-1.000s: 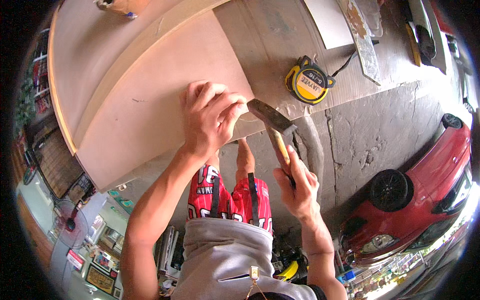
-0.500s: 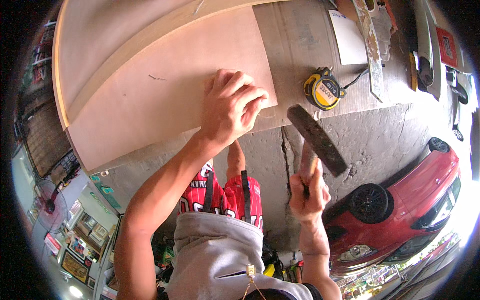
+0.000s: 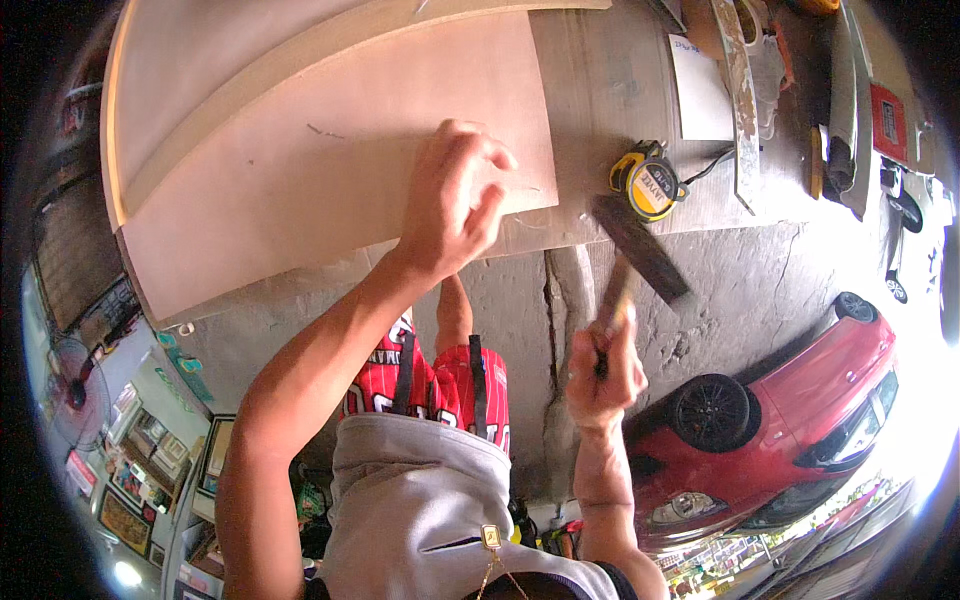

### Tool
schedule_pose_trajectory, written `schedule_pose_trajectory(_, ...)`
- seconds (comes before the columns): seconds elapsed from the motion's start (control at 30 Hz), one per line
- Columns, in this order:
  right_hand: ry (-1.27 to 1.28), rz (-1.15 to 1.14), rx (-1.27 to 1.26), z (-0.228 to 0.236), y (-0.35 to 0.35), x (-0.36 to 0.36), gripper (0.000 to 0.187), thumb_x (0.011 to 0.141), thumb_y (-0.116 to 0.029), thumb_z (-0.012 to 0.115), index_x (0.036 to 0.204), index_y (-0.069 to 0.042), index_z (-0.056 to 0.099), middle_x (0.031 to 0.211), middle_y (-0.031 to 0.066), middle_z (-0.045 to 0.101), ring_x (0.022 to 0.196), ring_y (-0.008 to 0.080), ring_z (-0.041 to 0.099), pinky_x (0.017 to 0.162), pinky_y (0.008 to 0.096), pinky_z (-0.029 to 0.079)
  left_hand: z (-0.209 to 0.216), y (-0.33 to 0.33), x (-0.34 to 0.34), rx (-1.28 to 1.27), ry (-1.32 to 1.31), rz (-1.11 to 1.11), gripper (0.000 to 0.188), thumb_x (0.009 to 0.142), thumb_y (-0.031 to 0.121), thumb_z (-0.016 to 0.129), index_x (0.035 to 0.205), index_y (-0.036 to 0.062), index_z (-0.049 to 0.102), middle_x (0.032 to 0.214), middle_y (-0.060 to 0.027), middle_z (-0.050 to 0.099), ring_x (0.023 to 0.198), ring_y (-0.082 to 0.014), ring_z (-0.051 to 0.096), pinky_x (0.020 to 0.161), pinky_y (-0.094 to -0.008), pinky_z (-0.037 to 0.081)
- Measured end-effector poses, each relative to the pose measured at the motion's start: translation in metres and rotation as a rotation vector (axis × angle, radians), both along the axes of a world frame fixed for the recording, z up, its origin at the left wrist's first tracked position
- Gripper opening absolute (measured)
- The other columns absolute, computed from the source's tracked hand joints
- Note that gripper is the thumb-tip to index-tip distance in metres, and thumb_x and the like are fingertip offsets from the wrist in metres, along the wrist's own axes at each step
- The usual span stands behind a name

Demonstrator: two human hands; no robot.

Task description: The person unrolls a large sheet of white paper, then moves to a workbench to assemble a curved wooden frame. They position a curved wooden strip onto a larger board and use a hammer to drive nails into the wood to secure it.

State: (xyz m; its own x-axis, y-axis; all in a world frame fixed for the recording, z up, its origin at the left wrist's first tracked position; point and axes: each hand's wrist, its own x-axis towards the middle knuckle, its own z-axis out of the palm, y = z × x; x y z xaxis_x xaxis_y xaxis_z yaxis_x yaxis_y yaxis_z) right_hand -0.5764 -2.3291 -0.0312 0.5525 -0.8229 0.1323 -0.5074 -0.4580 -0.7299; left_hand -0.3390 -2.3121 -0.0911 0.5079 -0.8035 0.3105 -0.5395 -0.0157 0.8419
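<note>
My right hand [image 3: 605, 375] is closed around the wooden handle of a hammer [image 3: 640, 250]. Its dark metal head is lifted near the table's front edge, close to the tape measure [image 3: 646, 182], and looks slightly blurred. Above the right part of a pale wooden panel [image 3: 270, 200], my left hand [image 3: 458, 190] has its thumb and forefinger apart, with nothing visible between them. A thin, small sliver, perhaps a nail, shows on the panel just right of those fingers. A few loose nails [image 3: 325, 132] lie farther left on the panel.
A curved-looking wooden strip [image 3: 290, 75] runs along the panel's far side. Paper [image 3: 702, 90] and a paint-stained straight strip [image 3: 738, 110] lie on the table [image 3: 590, 90] at right. A red car [image 3: 790, 420] stands beyond the concrete floor; a fan [image 3: 80, 390] is at left.
My left thumb and forefinger have parted, and the hand has drawn back left from the panel's edge. The hammer, still in my right hand, has moved slightly up in view.
</note>
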Motion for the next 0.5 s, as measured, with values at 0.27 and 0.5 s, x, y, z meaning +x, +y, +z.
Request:
schedule_pose_trajectory(0.27,0.052,0.043,0.09,-0.006,0.001,0.002,0.042,0.085,-0.005,0.064,0.121,0.012,0.052,0.086,0.021,0.066,0.068,0.0275,0.067,0.065,0.0336,0.053,-0.01,0.011,0.004,-0.082,0.321,0.088,0.025,0.074,-0.011,0.038,0.094,0.0032,0.041,0.09,-0.008,0.045,0.082,-0.0149,0.046,0.082,-0.0303,0.044)
schedule_pose_trajectory(0.5,0.142,0.038,0.098,-0.017,0.004,0.004,0.039,0.086,-0.002,0.06,0.12,0.015,0.051,0.079,0.0172,0.065,0.067,0.0265,0.065,0.062,0.0313,0.052,-0.01,0.011,0.004,-0.177,0.351,0.078,0.023,0.074,-0.012,0.037,0.091,0.0032,0.039,0.088,-0.0084,0.045,0.08,-0.0143,0.045,0.079,-0.0297,0.044)
